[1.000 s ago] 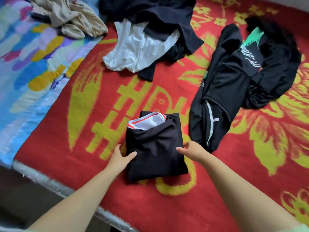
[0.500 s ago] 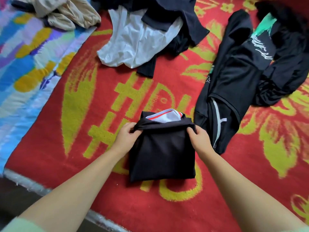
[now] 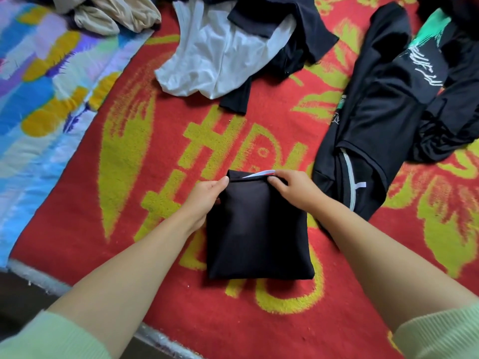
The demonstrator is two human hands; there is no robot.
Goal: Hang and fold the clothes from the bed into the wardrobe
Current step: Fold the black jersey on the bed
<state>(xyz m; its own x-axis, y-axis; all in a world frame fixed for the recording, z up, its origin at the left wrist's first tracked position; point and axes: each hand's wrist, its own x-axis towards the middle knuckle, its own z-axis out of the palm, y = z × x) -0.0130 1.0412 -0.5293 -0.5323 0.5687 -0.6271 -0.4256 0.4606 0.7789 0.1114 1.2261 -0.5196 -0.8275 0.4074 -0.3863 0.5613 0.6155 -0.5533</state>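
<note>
The folded black cloth garment (image 3: 256, 229) lies in the lower centre of the frame on the red blanket with yellow pattern (image 3: 166, 130) that covers the bed. It is a compact rectangle, and its long axis runs from the bottom of the frame to the top, tilted a little to the left. Its open end points up, where a thin white strip (image 3: 260, 174) shows.

The left hand (image 3: 207, 196) grips the upper left corner, thumb on top, with the other fingers hidden under the fabric. The right hand (image 3: 293, 187) pinches the upper right edge with curled fingers.

At the right a loose black jacket with green print (image 3: 383, 104) is cut off by the frame. At the top, a white garment (image 3: 215, 58) lies partly under dark clothing (image 3: 282, 19).
</note>
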